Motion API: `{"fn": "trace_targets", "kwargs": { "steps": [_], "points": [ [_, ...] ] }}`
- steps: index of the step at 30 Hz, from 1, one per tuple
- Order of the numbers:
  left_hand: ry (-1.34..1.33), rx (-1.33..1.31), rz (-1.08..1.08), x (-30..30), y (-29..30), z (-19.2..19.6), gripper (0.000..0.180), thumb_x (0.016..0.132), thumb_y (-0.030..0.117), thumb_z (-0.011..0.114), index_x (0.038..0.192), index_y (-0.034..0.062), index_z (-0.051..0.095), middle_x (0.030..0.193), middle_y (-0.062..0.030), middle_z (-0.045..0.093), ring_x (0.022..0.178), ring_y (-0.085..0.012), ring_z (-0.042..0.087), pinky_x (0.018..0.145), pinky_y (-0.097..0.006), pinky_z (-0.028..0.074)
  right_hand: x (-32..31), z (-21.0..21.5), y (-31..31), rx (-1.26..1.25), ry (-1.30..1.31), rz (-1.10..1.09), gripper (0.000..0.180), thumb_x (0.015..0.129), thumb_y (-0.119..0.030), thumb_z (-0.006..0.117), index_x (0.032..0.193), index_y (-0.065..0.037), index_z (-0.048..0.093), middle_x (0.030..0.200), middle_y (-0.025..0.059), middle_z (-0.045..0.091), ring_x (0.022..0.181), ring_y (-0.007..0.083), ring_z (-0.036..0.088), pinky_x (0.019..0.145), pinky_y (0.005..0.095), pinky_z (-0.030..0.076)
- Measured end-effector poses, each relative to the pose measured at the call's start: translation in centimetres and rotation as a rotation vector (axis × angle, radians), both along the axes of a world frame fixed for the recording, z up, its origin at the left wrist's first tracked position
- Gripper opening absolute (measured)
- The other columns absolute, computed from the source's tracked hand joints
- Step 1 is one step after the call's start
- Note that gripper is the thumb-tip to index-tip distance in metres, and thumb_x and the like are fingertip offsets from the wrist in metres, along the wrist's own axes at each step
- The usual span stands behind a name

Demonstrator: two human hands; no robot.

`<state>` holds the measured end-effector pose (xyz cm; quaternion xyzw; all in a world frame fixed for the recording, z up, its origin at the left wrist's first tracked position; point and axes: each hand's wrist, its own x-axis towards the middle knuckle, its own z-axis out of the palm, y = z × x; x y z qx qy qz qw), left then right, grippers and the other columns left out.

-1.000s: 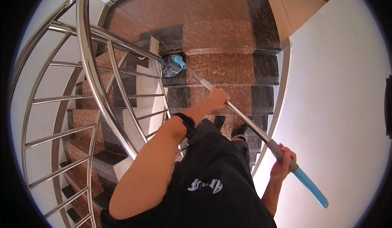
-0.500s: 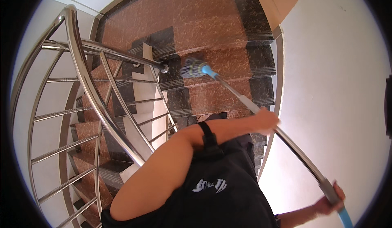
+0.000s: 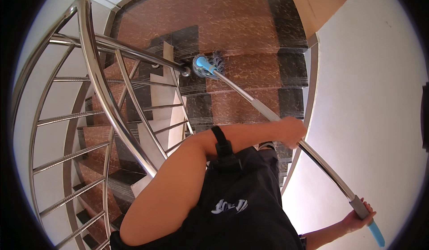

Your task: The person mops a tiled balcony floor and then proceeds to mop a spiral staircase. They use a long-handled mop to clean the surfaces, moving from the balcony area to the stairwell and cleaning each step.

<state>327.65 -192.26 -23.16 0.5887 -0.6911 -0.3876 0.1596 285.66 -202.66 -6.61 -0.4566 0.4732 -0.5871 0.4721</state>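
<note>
I hold a long metal mop handle (image 3: 241,94) with both hands. My left hand (image 3: 290,131) is closed around the shaft at its middle, and a black band sits on that forearm. My right hand (image 3: 357,216) grips the grey and blue upper end at the lower right. The mop head (image 3: 206,65), blue with grey strands, rests on a brown stone stair tread (image 3: 259,71) next to the railing's end.
A curved steel railing (image 3: 100,82) with thin bars runs down the left side of the stairs. A white wall (image 3: 380,93) closes the right side. Brown steps with dark edges lead up to a landing (image 3: 201,13). My dark clothing fills the lower middle.
The mop head slid left and up along the tread toward the railing end. My left hand stayed at mid-shaft while my right hand moved farther down and right.
</note>
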Motion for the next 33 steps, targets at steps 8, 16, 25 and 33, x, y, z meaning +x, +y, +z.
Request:
{"fn": "trace_targets", "kwargs": {
  "steps": [8,16,25,33],
  "points": [
    [-0.024,0.037,0.074,2.8,2.9,-5.2,0.015,0.068,0.024,0.072,0.071,0.0100,0.067,0.069,-0.0124,0.065,0.074,-0.0347,0.068,0.061,-0.048,0.051,5.2,-5.0,0.9,0.183,0.019,0.082,0.029,0.100,-0.033,0.053,0.095,-0.006,0.064,0.095,0.0081,0.064,0.095,0.0232,0.063,0.094,0.0416,0.049],
    [-0.349,0.227,0.127,8.1,7.6,-15.3,0.011,0.069,0.021,0.072,0.078,0.0155,0.068,0.078,-0.0081,0.067,0.083,-0.0321,0.067,0.069,-0.049,0.049,13.8,-11.1,8.1,0.400,0.107,0.423,0.018,0.095,-0.023,0.060,0.101,-0.006,0.063,0.102,0.0125,0.067,0.100,0.0245,0.064,0.078,0.0373,0.054],
    [-0.350,0.338,0.192,12.4,9.2,-14.7,0.016,0.069,0.017,0.073,0.086,0.0182,0.072,0.077,-0.0048,0.068,0.081,-0.0306,0.066,0.068,-0.047,0.048,18.5,-10.0,7.9,0.422,0.055,0.583,0.009,0.093,-0.005,0.058,0.099,0.000,0.063,0.101,0.0163,0.067,0.102,0.0309,0.066,0.097,0.0463,0.048],
    [-0.350,0.151,0.379,11.7,11.2,-16.3,0.021,0.064,0.010,0.077,0.084,0.0161,0.073,0.073,-0.0051,0.067,0.078,-0.0300,0.065,0.070,-0.045,0.047,20.2,-10.1,7.7,0.180,0.098,0.757,0.006,0.088,-0.006,0.064,0.091,-0.001,0.064,0.096,0.0156,0.069,0.101,0.0336,0.066,0.098,0.0493,0.048]
  ]
}}
